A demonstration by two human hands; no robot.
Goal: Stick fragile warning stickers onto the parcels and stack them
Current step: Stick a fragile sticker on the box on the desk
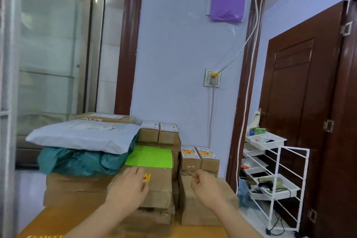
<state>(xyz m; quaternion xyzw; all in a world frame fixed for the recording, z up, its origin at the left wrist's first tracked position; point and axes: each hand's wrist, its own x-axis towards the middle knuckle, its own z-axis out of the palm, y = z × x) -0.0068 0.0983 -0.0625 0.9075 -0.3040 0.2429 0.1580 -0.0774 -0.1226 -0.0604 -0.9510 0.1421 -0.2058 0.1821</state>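
Note:
My left hand (129, 184) rests on top of a brown cardboard parcel (160, 185) and its fingers press a small yellow and red fragile sticker (146, 177) onto the lid. My right hand (204, 181) hovers over a lower cardboard parcel (228, 189) to the right, fingers loosely curled; nothing shows in it. Two small boxes (200, 157) behind it carry yellow and red stickers. Two more small boxes (158, 131) stand higher at the back with white labels only. A bright green parcel (150, 157) lies behind the one under my left hand.
A grey mailer bag (83, 135) lies on a teal bag (77, 162) over flat cartons (77, 185) at left. The wooden table (48, 224) edge is in front. A white wire rack with trays (270, 179) stands right, beside a brown door (301, 102).

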